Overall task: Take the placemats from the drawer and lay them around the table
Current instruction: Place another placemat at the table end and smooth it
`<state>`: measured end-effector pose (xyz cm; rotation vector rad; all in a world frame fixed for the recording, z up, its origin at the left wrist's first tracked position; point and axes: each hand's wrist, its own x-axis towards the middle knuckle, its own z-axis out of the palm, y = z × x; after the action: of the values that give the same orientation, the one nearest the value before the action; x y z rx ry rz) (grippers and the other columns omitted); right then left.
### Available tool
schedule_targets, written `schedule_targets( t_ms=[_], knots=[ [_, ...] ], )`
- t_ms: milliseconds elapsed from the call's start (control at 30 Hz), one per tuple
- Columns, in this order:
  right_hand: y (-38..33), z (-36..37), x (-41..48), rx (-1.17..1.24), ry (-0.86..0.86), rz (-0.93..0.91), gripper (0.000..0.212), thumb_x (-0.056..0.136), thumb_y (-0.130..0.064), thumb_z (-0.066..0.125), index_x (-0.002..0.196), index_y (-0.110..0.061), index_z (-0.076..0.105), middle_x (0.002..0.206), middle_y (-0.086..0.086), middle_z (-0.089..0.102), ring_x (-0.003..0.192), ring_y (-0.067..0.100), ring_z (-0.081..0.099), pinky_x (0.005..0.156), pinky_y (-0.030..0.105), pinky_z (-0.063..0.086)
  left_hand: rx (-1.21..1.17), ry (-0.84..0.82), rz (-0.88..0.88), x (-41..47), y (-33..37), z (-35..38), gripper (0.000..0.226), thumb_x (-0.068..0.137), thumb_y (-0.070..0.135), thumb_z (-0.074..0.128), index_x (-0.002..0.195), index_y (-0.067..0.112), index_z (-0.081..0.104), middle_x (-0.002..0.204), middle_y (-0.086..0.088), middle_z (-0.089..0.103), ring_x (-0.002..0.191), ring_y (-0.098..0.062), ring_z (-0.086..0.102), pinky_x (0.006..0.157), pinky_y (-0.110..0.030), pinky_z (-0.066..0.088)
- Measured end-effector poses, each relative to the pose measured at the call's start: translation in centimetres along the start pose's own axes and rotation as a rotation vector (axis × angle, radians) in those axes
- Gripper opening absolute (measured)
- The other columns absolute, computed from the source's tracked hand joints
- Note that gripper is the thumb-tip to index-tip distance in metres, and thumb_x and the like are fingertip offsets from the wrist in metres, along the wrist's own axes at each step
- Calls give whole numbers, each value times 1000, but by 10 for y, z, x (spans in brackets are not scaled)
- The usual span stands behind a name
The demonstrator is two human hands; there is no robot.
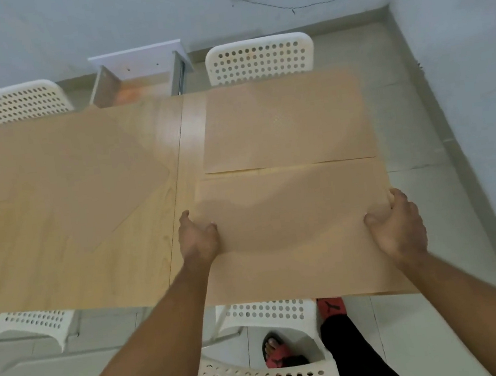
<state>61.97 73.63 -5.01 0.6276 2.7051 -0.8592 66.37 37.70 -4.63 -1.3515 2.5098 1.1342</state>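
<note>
Both hands had a grip on the near placemat. The left hand pinched its left edge with the thumb on top, and the right hand curled round its right edge. Held by opposite sides, I'd guess, so the sheet could be squared against the far placemat, which lay flat just beyond it on the bench. The drawer stood open past the far side.
</note>
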Motion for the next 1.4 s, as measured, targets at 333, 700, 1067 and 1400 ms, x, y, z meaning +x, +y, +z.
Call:
schedule_targets(
  t_ms=[333,700,1067,1400],
  knots=[
    [16,27,-14,-501,-193,-388,77,89,-71,35,156,-40,13,168,6,6,154,30,3,121,49,15,538,-153,285,-10,-3,16,77,96,50,50,155,19,13,165,-3,5,150,-30,7,112,-52,31],
    [10,30,-11,-544,-207,-390,80,90,-74,30,158,-40,4,168,10,-3,154,33,-1,122,48,12,628,-212,268,-8,-6,20,74,102,47,33,157,17,-6,166,-4,-10,152,-28,-8,115,-59,26],
    [6,31,-7,-556,-197,-381,80,90,-74,29,157,-39,6,168,11,1,154,35,2,121,49,14,589,-241,255,-5,-2,23,71,104,44,32,157,18,-6,165,-4,-14,151,-30,-11,116,-58,19],
    [8,28,-10,-569,-182,-371,81,89,-75,29,158,-39,6,168,10,3,154,34,3,121,48,15,595,-250,280,-6,-1,23,70,104,44,33,157,20,-5,165,-4,-15,151,-29,-13,117,-59,19]
  ],
)
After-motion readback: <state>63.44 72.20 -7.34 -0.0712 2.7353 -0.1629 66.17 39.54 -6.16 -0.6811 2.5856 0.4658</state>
